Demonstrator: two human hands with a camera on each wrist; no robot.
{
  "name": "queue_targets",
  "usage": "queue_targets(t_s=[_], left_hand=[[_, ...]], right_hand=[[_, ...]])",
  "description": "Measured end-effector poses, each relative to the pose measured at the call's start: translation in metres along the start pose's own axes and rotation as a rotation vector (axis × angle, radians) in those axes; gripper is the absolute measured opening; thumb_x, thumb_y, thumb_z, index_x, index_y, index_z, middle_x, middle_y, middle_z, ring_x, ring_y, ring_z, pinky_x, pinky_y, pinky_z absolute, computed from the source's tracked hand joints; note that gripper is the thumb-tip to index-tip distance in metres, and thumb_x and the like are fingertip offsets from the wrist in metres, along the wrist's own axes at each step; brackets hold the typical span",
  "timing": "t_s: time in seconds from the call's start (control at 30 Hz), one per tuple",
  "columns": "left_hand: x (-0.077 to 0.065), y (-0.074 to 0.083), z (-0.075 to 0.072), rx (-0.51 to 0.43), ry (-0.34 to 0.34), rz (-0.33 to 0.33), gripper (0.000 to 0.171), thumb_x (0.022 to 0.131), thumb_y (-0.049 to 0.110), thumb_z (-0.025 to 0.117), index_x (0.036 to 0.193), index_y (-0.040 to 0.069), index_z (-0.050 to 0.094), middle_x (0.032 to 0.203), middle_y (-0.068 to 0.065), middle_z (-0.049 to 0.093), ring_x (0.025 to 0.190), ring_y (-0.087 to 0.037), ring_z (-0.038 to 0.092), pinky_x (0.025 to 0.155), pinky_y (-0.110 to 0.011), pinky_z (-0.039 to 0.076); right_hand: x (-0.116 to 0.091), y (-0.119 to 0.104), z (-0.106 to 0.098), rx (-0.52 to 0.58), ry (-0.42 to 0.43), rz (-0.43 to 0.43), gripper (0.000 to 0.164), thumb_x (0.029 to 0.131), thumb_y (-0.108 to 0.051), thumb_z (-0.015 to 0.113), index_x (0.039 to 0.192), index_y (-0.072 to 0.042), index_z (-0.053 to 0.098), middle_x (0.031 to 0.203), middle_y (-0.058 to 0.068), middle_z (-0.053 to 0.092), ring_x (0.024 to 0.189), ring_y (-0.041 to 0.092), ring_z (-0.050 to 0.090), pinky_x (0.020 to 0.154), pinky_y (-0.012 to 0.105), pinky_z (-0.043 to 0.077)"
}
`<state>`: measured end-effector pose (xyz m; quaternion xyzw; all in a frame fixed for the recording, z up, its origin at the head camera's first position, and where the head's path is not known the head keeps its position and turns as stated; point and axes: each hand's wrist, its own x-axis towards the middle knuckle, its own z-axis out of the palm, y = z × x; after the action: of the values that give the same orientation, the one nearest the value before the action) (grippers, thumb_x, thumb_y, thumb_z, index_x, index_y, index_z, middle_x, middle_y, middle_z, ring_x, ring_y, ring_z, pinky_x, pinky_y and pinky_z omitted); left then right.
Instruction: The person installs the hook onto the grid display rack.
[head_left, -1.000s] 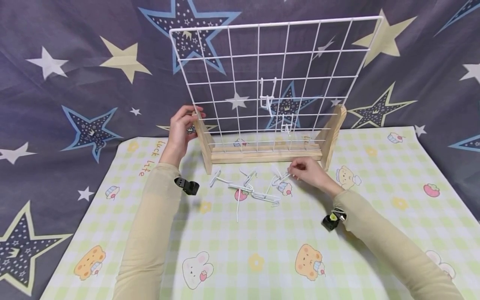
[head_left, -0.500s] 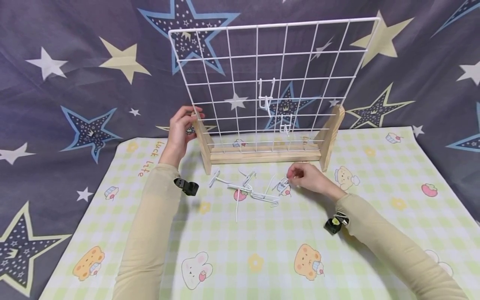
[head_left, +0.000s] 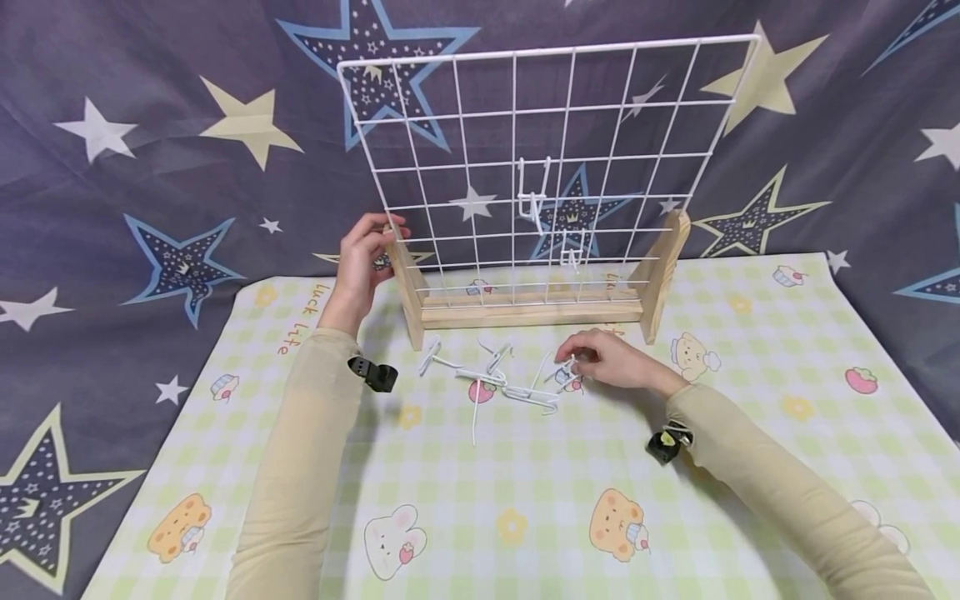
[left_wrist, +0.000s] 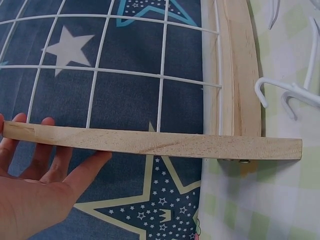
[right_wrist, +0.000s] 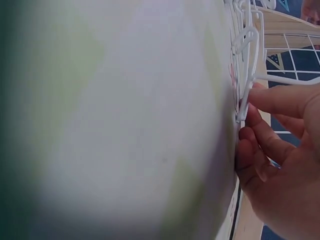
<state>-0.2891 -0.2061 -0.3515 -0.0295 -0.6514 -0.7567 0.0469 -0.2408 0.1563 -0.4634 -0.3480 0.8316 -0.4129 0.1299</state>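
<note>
A white wire grid panel (head_left: 540, 133) stands in a wooden base (head_left: 525, 313). My left hand (head_left: 362, 262) grips the upper end of its left wooden side post (left_wrist: 165, 142), fingertips showing past the board's edge in the left wrist view. Low over the cloth, in front of the base's right part, my right hand (head_left: 615, 358) pinches a white wire hook (right_wrist: 250, 60) between thumb and fingers. Several other white hooks (head_left: 491, 377) lie in a loose pile to its left. Two hooks hang on the grid, an upper one (head_left: 532, 196) and a lower one (head_left: 572, 254).
A green-and-white checked cloth (head_left: 450, 492) with cartoon prints covers the table. Behind it hangs a dark star-patterned curtain (head_left: 187, 50). The right wooden side post (head_left: 663, 279) rises just behind my right hand.
My right hand dipped slightly toward me, then shifted left onto the hook at the pile's right end, fingers closing around it. The left hand has kept its place on the post.
</note>
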Motion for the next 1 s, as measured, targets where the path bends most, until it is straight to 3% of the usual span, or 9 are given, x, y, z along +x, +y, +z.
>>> queue_targets(t_s=[0.33, 0.7, 0.87, 1.0], left_hand=[[0.0, 0.001, 0.001, -0.004, -0.007, 0.003, 0.022, 0.094, 0.004, 0.046, 0.097, 0.016, 0.064, 0.112, -0.014, 0.06, 0.112, -0.026, 0.054, 0.091, -0.053, 0.038], [0.0, -0.002, -0.001, -0.008, -0.006, -0.007, 0.023, 0.094, 0.005, 0.044, 0.1, 0.015, 0.064, 0.112, -0.015, 0.06, 0.118, -0.033, 0.049, 0.097, -0.057, 0.035], [0.0, -0.002, -0.001, -0.009, -0.009, 0.005, 0.023, 0.095, 0.005, 0.044, 0.101, 0.014, 0.065, 0.108, -0.012, 0.06, 0.115, -0.031, 0.051, 0.097, -0.058, 0.035], [0.0, -0.001, 0.0, -0.009, -0.011, 0.006, 0.023, 0.095, 0.005, 0.044, 0.102, 0.014, 0.064, 0.107, -0.01, 0.061, 0.116, -0.031, 0.051, 0.097, -0.057, 0.035]], right_hand=[[-0.006, 0.0, -0.007, -0.054, -0.008, 0.018, 0.017, 0.084, 0.007, 0.064, 0.099, 0.0, 0.066, 0.092, 0.005, 0.066, 0.082, 0.017, 0.057, 0.077, 0.033, 0.046], [-0.015, 0.001, -0.016, 0.044, 0.077, 0.088, 0.013, 0.082, 0.009, 0.066, 0.092, 0.002, 0.063, 0.08, 0.01, 0.062, 0.073, 0.021, 0.058, 0.067, 0.029, 0.05], [-0.02, 0.005, -0.021, 0.172, 0.052, 0.147, 0.013, 0.084, 0.01, 0.065, 0.096, 0.007, 0.06, 0.075, 0.012, 0.06, 0.063, 0.02, 0.058, 0.057, 0.03, 0.052], [-0.023, 0.009, -0.024, 0.182, 0.024, 0.117, 0.017, 0.084, 0.011, 0.066, 0.1, 0.009, 0.06, 0.073, 0.009, 0.058, 0.063, 0.015, 0.054, 0.059, 0.026, 0.049]])
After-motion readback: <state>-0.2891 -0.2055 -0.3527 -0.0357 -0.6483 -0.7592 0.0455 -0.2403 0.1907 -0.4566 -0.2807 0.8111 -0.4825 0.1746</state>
